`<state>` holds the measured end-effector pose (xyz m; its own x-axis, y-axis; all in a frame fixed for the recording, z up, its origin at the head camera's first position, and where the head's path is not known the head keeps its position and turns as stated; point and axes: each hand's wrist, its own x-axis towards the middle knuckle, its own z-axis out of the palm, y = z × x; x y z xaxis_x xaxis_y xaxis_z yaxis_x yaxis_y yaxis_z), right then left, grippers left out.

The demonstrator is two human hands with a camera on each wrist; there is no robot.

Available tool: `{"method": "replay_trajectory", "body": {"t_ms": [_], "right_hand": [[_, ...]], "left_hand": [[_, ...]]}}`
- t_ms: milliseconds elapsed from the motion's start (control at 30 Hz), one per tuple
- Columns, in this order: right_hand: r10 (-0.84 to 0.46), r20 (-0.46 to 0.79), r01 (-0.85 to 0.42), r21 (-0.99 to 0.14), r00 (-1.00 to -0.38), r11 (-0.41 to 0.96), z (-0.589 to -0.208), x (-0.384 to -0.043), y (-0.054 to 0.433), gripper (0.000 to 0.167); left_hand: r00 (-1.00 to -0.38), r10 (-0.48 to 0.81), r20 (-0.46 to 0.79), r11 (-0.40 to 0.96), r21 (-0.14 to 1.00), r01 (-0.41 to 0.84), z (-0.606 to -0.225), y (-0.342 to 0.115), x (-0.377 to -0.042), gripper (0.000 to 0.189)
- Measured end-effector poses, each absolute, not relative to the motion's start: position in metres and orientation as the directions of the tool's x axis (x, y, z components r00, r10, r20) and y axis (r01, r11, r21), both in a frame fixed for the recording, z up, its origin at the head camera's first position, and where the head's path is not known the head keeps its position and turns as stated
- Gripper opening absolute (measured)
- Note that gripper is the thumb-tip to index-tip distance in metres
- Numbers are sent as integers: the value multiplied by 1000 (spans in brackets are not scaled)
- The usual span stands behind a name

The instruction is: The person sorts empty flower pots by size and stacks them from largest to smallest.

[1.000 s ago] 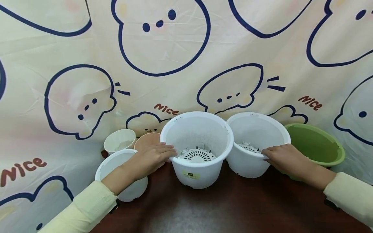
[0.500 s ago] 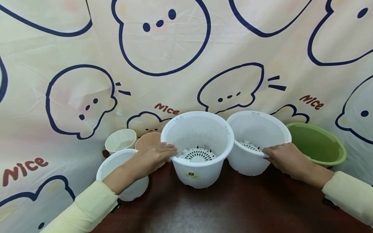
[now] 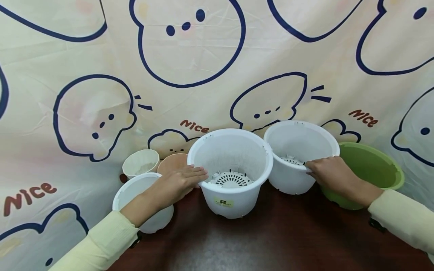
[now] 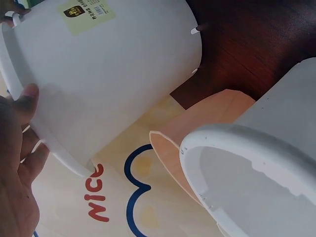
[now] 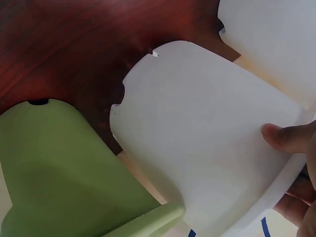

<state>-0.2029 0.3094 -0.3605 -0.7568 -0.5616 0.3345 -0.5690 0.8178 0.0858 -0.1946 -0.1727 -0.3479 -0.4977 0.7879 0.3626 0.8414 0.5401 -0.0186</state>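
Note:
My left hand (image 3: 182,180) holds the near-left rim of the large white plastic flower pot (image 3: 228,203) in the middle, which has a slotted bottom and a yellow label. In the left wrist view its thumb (image 4: 30,94) presses the outside, at the rim. With my right hand (image 3: 333,177) I pinch the front right rim of a second white flower pot (image 3: 291,180), also slotted inside. The right wrist view shows that thumb (image 5: 279,136) on the outer wall and the other fingers behind the rim. The two rims meet or overlap in the head view.
A green pot (image 3: 369,165) stands at the right, close beside my right hand. On the left are a smaller white pot (image 3: 157,220), a peach pot (image 3: 171,162) and a cream fluted pot (image 3: 139,163). Behind the dark wooden table (image 3: 237,248) hangs a printed cloth (image 3: 190,105).
My right hand has moved the right white pot back, toward the cloth. More of the green pot's lower side shows. The left hand and middle pot look almost unmoved.

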Motion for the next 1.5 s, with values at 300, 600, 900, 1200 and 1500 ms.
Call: {"method": "replay_trajectory", "body": {"t_ms": [300,600,900,1200,1500], "right_hand": [[-530,364,-539,84,-766,838,-355,-214,310,16],[-509,408,-530,70,-758,845,-345,-208,311,17],[-511,503,-536,107,-697,837,-329,-199,313,20],[-498,531,-528,109,-686,842,-312,-192,319,22],[-462,582,-498,110,-669,860,-295,-187,327,29]], "left_hand": [[-507,785,357,548,-17,836,-349,-172,-195,43],[-497,786,367,545,-31,838,-350,-172,-194,44],[-485,793,369,536,-44,843,-351,-173,-192,47],[-330,786,522,453,-125,882,-363,-174,-197,43],[-218,731,647,381,-122,916,-371,-181,-201,50]]}}
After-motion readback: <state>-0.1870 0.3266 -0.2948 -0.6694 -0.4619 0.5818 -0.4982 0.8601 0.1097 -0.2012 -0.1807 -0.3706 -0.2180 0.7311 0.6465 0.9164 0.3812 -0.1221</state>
